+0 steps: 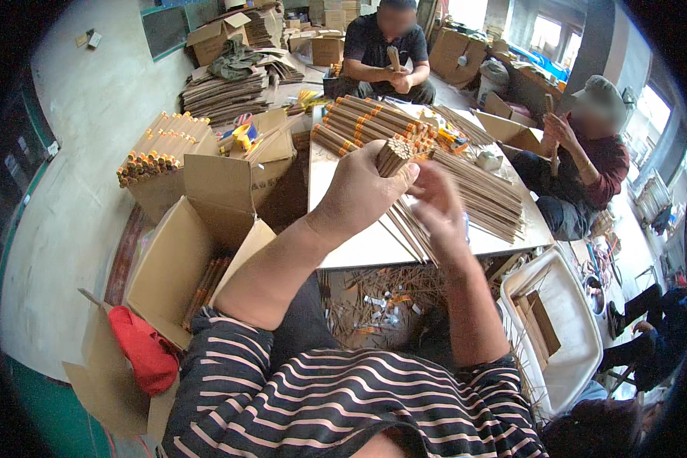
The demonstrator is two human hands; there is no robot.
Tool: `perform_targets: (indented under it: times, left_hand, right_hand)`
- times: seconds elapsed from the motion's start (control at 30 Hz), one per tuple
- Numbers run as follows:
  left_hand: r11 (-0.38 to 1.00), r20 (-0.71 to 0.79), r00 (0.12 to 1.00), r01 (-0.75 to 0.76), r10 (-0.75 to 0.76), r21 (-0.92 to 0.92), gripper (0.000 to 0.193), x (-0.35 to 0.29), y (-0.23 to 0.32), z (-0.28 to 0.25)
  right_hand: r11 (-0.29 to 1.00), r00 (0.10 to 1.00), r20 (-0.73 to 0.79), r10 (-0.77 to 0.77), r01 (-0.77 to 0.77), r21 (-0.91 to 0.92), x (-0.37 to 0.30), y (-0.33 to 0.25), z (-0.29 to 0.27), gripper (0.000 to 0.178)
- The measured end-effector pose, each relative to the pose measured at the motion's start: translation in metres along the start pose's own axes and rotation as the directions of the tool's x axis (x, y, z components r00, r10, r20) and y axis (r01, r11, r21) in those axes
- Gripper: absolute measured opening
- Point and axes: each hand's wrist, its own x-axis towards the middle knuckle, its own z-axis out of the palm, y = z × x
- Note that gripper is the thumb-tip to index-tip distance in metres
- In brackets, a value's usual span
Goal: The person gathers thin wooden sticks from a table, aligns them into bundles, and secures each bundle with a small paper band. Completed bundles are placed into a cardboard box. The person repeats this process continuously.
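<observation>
My left hand [359,187] is closed around a bundle of thin brown sticks [394,158], held above the white table [355,248] with the stick ends facing me. Close against its right side is my right hand [440,202], its fingers smeared by motion. Loose brown sticks [485,200] lie spread on the table right of my hands, and a few more lie beneath them. Beyond, finished-looking bundles with orange bands [359,122] are piled on the table.
An open cardboard box [164,267] holding banded bundles stands at my left, with a red cloth [141,351] beside it. More bundles [168,145] are stacked farther left. A white tub [588,328] sits at right. Two co-workers [382,53] hold sticks across the table.
</observation>
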Motion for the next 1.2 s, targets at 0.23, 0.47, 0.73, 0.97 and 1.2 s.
perform_targets:
  times: [0.23,0.47,0.73,0.97,1.2]
  left_hand:
    - [0.991,0.359,0.933,-0.021,-0.028,0.133,0.02,-0.037,-0.005,0.023]
    - [0.873,0.593,0.744,0.469,-0.308,-0.136,0.025,-0.074,0.001,0.021]
    - [0.682,0.691,0.627,0.682,-0.359,-0.265,0.039,-0.106,-0.011,0.022]
    - [0.493,0.722,0.565,0.796,-0.399,-0.351,0.04,-0.111,-0.018,0.009]
    - [0.456,0.754,0.51,0.833,-0.415,-0.313,0.045,-0.135,-0.036,0.01]
  right_hand:
    - [0.72,0.988,0.019,-0.154,0.126,-0.682,-0.015,-0.041,0.003,0.03]
    - [0.876,0.99,-0.132,-0.042,-0.027,-0.482,-0.059,-0.024,0.005,0.02]
    - [0.934,0.963,-0.14,0.232,-0.261,-0.245,-0.083,-0.009,0.01,0.024]
    - [0.875,0.901,0.266,0.344,-0.41,0.257,-0.084,0.0,-0.01,0.034]
    - [0.87,0.857,0.333,0.393,-0.464,0.169,-0.099,0.026,-0.006,0.031]
